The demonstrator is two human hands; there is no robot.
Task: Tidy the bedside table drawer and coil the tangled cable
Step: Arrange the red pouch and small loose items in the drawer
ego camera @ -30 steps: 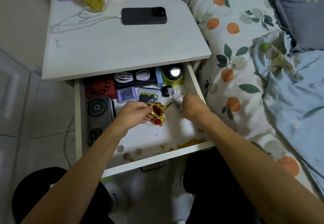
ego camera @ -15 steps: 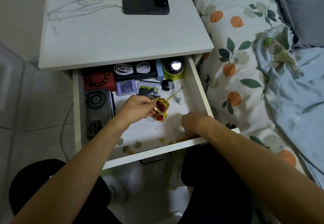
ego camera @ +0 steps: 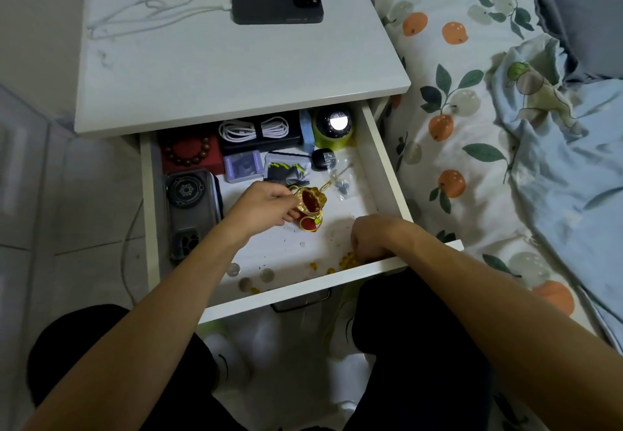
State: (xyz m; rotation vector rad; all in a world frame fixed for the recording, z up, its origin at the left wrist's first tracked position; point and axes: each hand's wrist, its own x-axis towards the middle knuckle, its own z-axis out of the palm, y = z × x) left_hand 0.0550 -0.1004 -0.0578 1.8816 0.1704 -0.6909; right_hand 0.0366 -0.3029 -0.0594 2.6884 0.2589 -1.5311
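Head view: white bedside table [ego camera: 236, 70] in the upper left of the frame, its white drawer [ego camera: 384, 167] pulled open at centre.
Left hand: left hand [ego camera: 266, 206] at mid-drawer grips a small gold pouch with red lining [ego camera: 312, 199], fingers curled round its neck.
Right hand: right hand [ego camera: 371, 237] reaches knuckles-up into the drawer's lower right corner, fingertips down among small orange beads [ego camera: 349, 258]; whether it pinches any cannot be told.
Cables: coiled white cable bundle [ego camera: 254, 127] lies on a black case at the drawer's back; a loose white charging cable [ego camera: 145, 9] trails across the tabletop, plugged into a black phone [ego camera: 278, 6].
Drawer contents: dark red bead bracelet [ego camera: 190, 152] on a red box at back left, clear phone case [ego camera: 188, 208] along the left wall, three coins [ego camera: 266, 275] near the front edge.
Right of frame: orange-print bedsheet [ego camera: 472, 93].
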